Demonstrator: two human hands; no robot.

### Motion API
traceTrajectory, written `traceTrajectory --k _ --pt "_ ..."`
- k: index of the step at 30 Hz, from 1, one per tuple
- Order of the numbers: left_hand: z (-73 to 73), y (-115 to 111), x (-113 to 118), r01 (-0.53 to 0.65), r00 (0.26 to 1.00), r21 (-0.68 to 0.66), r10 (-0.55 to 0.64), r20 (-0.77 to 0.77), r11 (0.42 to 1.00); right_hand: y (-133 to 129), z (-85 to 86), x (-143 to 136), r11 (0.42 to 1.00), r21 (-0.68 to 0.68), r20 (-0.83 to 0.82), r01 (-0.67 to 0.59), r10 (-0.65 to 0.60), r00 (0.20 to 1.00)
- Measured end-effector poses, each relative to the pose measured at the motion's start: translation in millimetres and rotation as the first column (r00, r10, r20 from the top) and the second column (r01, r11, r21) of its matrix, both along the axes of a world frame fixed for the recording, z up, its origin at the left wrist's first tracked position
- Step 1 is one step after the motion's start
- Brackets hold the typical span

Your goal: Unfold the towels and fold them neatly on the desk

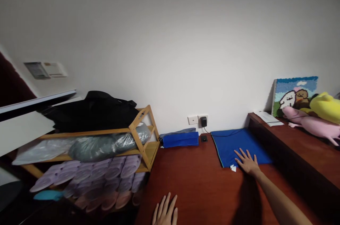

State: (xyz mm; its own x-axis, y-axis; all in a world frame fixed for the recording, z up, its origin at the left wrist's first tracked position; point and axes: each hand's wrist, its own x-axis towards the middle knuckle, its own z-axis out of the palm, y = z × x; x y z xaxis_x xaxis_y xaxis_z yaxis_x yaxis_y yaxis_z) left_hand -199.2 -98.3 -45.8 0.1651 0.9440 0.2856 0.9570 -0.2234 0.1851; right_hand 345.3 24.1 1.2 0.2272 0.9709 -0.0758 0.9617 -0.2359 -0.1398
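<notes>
A blue cloth (231, 147) lies flat on the reddish-brown wooden tabletop (191, 179), with small white tags at its near edge. My right hand (247, 163) rests on the cloth's near part, fingers spread. Lower down, my left hand (165, 211) is over the tabletop near its left side, fingers stretched out and holding nothing. Its wrist is cut off by the bottom edge of the view. Against the wall sits a folded blue cloth (180, 140), with a grey-blue cloth behind it.
A wooden rack (145, 143) at left bears a black bag (98, 111), plastic-wrapped things and several purple slippers (114, 168). A black plug (203, 121) with a cable is in the wall socket. On the raised ledge at right lie plush toys (313, 122) and a picture (294, 92).
</notes>
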Motion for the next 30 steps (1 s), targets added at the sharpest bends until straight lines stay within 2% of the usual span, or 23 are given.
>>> traceTrajectory --k 4,9,14,18,21,23,25,27,30 --pt "11.6 -4.7 6.5 -0.003 1.0 -0.018 0.003 -0.002 1.0 -27.5 -9.1 -17.4 0.996 0.085 0.03 0.021 -0.023 0.999" --pt "20.4 -5.8 10.2 -0.011 1.0 -0.033 0.011 -0.001 0.999 -56.5 -8.9 -27.7 0.991 0.123 0.036 -0.056 0.052 0.998" --pt "21.4 -7.8 10.9 -0.009 1.0 -0.004 0.009 -0.028 1.0 -56.6 -1.8 -38.6 0.975 0.164 0.022 -0.151 0.15 0.988" --pt "16.7 -10.9 11.3 0.0 0.998 0.049 0.003 -0.067 0.999 -56.2 -13.4 -38.0 0.977 0.135 0.027 -0.166 0.164 0.986" --pt "5.8 -9.9 8.4 0.013 0.992 0.164 0.007 -0.123 0.986 -51.0 -16.3 -32.0 0.98 0.117 0.027 -0.16 0.158 0.987" --pt "-3.9 -7.3 4.6 0.056 0.987 0.271 -0.011 -0.162 0.961 -41.8 -7.8 -36.0 0.974 0.142 0.055 -0.176 0.17 0.984" --pt "-13.5 -4.1 0.4 0.1 0.981 0.36 -0.031 -0.191 0.927 -27.5 8.9 -54.3 0.945 0.219 0.077 -0.241 0.229 0.97" --pt "-21.7 -1.5 -3.2 0.114 0.98 0.406 -0.036 -0.196 0.907 -7.5 29.1 -88.9 0.899 0.283 0.059 -0.334 0.331 0.942" --pt "-31.6 -0.3 -5.7 0.105 0.983 0.394 -0.035 -0.181 0.913 33.1 52.1 -157.8 0.866 0.254 -0.024 -0.43 0.451 0.892"
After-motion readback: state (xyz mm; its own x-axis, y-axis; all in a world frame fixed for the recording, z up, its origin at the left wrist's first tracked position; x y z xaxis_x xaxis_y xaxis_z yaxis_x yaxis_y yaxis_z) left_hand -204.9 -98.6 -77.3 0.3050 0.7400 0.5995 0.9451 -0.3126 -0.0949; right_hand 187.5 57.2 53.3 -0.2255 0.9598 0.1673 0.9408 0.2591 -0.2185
